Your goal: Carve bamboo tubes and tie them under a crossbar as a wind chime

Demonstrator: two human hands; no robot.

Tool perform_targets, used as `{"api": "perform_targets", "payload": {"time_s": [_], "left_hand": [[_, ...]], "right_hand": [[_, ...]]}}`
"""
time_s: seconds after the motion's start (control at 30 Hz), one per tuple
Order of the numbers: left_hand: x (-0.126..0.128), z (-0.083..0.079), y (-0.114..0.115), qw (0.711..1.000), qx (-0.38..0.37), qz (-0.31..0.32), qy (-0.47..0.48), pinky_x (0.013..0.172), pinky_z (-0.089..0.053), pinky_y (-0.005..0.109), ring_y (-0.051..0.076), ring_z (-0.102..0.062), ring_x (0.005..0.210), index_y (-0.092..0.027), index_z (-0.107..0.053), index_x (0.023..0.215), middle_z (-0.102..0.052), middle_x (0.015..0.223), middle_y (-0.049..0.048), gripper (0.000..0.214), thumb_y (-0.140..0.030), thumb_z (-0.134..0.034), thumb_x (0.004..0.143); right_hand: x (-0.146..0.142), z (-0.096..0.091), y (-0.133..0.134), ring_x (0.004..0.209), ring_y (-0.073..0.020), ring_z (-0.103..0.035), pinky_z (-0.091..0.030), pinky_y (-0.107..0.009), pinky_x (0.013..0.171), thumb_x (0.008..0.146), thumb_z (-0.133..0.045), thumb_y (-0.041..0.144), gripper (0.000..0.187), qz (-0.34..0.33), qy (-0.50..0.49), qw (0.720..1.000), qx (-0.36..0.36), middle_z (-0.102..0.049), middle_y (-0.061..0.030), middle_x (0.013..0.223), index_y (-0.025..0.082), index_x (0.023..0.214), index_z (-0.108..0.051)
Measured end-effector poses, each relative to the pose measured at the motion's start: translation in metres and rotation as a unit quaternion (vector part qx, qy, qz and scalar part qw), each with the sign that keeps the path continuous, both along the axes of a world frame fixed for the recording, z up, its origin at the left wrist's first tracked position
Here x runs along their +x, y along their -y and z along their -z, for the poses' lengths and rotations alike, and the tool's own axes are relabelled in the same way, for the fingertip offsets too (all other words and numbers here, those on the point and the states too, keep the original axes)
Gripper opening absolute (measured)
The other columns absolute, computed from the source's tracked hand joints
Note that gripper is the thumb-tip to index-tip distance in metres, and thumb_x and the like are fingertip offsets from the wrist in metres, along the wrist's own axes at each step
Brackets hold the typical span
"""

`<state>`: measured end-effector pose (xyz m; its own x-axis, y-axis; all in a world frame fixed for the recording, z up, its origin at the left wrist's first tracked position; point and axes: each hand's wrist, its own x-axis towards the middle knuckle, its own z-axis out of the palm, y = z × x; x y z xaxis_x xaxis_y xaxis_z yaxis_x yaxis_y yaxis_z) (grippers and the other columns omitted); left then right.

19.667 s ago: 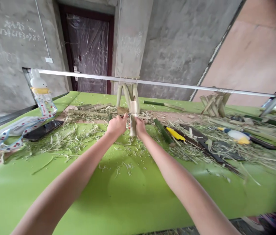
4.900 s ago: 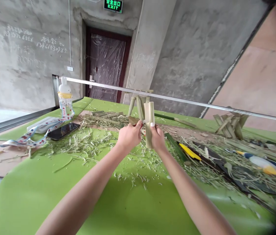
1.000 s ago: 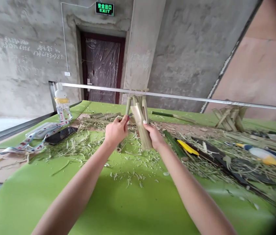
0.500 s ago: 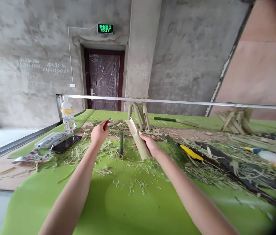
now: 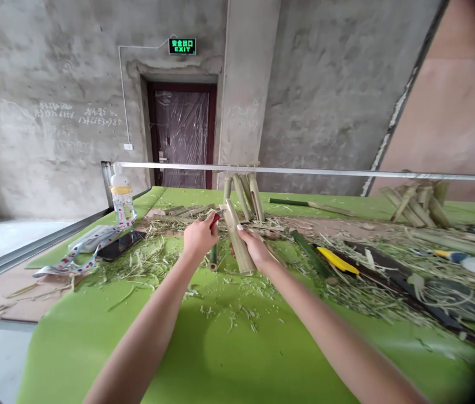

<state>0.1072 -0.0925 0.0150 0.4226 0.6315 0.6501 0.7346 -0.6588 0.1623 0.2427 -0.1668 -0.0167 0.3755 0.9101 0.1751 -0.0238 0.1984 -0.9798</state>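
- Left hand (image 5: 199,237): clenched around a red-handled tool (image 5: 214,221), only the red end showing above the fist, the rest hidden by the fingers.
- Right hand (image 5: 256,250): grasping a split bamboo piece (image 5: 238,245), fingers closed on the right side of its lower half.
- Split bamboo piece: tilted between the two hands, upper end leaning left, just beside the red end of the tool, hollow side hard to make out; lower end low over the green mat (image 5: 237,359), contact with the mat impossible to tell.
- Short bamboo stub (image 5: 213,255): upright on the mat, just below the left hand, not touching either hand.
- Bamboo shavings (image 5: 241,312): scattered over the mat around and in front of both hands.
- Farther ahead: a bamboo stand (image 5: 243,196) under a metal rail (image 5: 305,170).
- To the right: a dark green bamboo strip (image 5: 310,253) and a yellow-handled tool (image 5: 337,261).
- To the left: a phone (image 5: 120,246), a spotted ribbon (image 5: 86,252) and a bottle with a rabbit top (image 5: 120,196).
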Motion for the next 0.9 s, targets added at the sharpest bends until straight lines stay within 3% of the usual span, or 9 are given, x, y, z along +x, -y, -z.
{"api": "perform_targets", "payload": {"time_s": [0.1, 0.2, 0.27, 0.33, 0.4, 0.47, 0.6, 0.7, 0.9], "left_hand": [[-0.001, -0.004, -0.008, 0.999, -0.029, -0.019, 0.041, 0.057, -0.044, 0.026, 0.019, -0.062, 0.068, -0.021, -0.050, 0.128, -0.067, 0.085, 0.0108, 0.044, -0.028, -0.037, 0.087], [-0.023, -0.006, -0.037, 0.981, -0.142, -0.094, 0.092, 0.055, -0.043, 0.026, 0.020, -0.062, 0.064, -0.015, -0.061, 0.112, -0.068, 0.081, 0.0130, 0.037, -0.020, -0.037, 0.084], [-0.042, -0.006, -0.056, 0.974, -0.154, -0.141, 0.090, 0.059, -0.044, 0.028, 0.023, -0.063, 0.071, -0.015, -0.067, 0.099, -0.068, 0.084, 0.0143, 0.032, -0.021, -0.041, 0.081], [-0.054, -0.006, -0.062, 0.972, -0.133, -0.155, 0.116, 0.061, -0.044, 0.029, 0.025, -0.063, 0.076, -0.015, -0.066, 0.099, -0.068, 0.085, 0.0140, 0.032, -0.025, -0.041, 0.082], [-0.054, -0.009, -0.052, 0.978, -0.096, -0.103, 0.153, 0.061, -0.044, 0.028, 0.023, -0.063, 0.074, -0.018, -0.064, 0.106, -0.069, 0.086, 0.0113, 0.035, -0.028, -0.038, 0.085], [-0.042, -0.012, -0.030, 0.983, -0.060, -0.009, 0.174, 0.059, -0.043, 0.024, 0.018, -0.062, 0.070, -0.019, -0.059, 0.117, -0.069, 0.090, 0.0087, 0.038, -0.030, -0.035, 0.088], [-0.013, -0.009, 0.014, 0.984, -0.021, 0.114, 0.131, 0.054, -0.041, 0.021, 0.014, -0.060, 0.064, -0.020, -0.050, 0.129, -0.069, 0.095, 0.0085, 0.044, -0.032, -0.039, 0.088], [-0.002, -0.002, 0.028, 0.985, -0.023, 0.128, 0.113, 0.051, -0.040, 0.021, 0.013, -0.057, 0.059, -0.019, -0.051, 0.129, -0.068, 0.084, 0.0085, 0.044, -0.031, -0.040, 0.088], [0.001, 0.003, 0.022, 0.988, -0.029, 0.092, 0.120, 0.050, -0.040, 0.021, 0.012, -0.054, 0.056, -0.015, -0.050, 0.128, -0.067, 0.078, 0.0085, 0.044, -0.026, -0.043, 0.086]], "right_hand": [[-0.008, -0.001, 0.004, 0.049, -0.0156, -0.054, -0.047, -0.032, 0.048, 0.076, -0.056, 0.053, 0.033, 0.001, 0.031, 0.999, 0.012, -0.059, -0.0017, 0.061, 0.021, 0.073, -0.058], [-0.016, -0.004, 0.014, 0.048, -0.0143, -0.054, -0.047, -0.030, 0.047, 0.078, -0.055, 0.050, 0.031, -0.052, 0.049, 0.997, 0.012, -0.060, -0.0016, 0.063, 0.020, 0.086, -0.059], [-0.017, -0.005, 0.019, 0.050, -0.0143, -0.055, -0.048, -0.029, 0.049, 0.080, -0.052, 0.050, 0.034, -0.082, 0.029, 0.996, 0.017, -0.061, -0.0020, 0.065, 0.020, 0.093, -0.058], [-0.013, -0.007, 0.021, 0.051, -0.0151, -0.056, -0.049, -0.029, 0.048, 0.082, -0.046, 0.054, 0.038, -0.101, 0.001, 0.994, 0.028, -0.061, -0.0034, 0.066, 0.020, 0.094, -0.058], [-0.007, -0.009, 0.021, 0.052, -0.0158, -0.056, -0.048, -0.029, 0.046, 0.083, -0.040, 0.058, 0.045, -0.114, -0.026, 0.992, 0.038, -0.062, -0.0048, 0.066, 0.019, 0.094, -0.060], [-0.001, -0.010, 0.019, 0.051, -0.0165, -0.057, -0.047, -0.029, 0.044, 0.082, -0.035, 0.062, 0.051, -0.120, -0.052, 0.990, 0.043, -0.062, -0.0051, 0.064, 0.018, 0.094, -0.060], [0.006, -0.012, 0.017, 0.052, -0.0175, -0.059, -0.046, -0.028, 0.043, 0.081, -0.031, 0.065, 0.058, -0.112, -0.070, 0.991, 0.037, -0.061, -0.0050, 0.061, 0.016, 0.096, -0.060], [0.005, -0.012, 0.017, 0.051, -0.0167, -0.058, -0.046, -0.027, 0.043, 0.084, -0.033, 0.059, 0.051, -0.095, -0.091, 0.991, 0.033, -0.062, -0.0039, 0.060, 0.017, 0.096, -0.059], [-0.006, -0.012, 0.020, 0.051, -0.0162, -0.058, -0.047, -0.027, 0.043, 0.088, -0.036, 0.051, 0.040, -0.050, -0.109, 0.993, -0.018, -0.062, -0.0030, 0.060, 0.018, 0.091, -0.059]]}}
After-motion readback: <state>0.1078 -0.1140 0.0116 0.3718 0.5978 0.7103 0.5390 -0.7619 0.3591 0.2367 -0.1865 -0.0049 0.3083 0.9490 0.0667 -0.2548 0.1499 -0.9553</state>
